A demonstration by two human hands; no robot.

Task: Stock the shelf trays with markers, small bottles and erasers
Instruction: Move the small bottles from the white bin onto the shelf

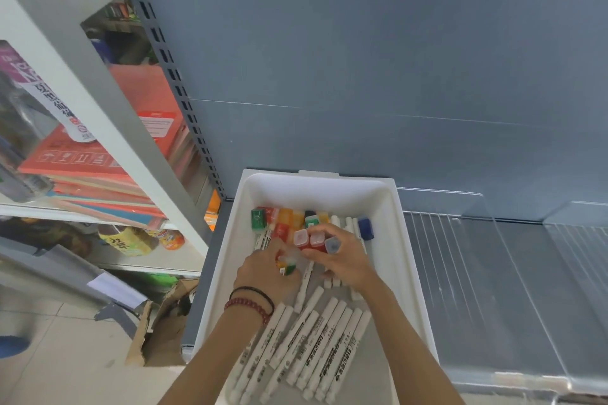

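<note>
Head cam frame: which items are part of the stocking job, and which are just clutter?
Job:
white tray
markers lying in the tray
small bottles in the tray, some held by the left hand and right hand

Clutter:
orange boxes
drink bottles
cardboard box
clear dividers

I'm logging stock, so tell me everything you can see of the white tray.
The tray is white and looks like plastic. It is rectangular with rounded corners, raised walls, a flat rim and a small tab on its far edge. It sits on the grey shelf against the blue back panel. White markers lie in its near half, small coloured bottles sit in a row farther back, and its far end is bare. The left hand and right hand reach in, each gripping bottles.
</note>
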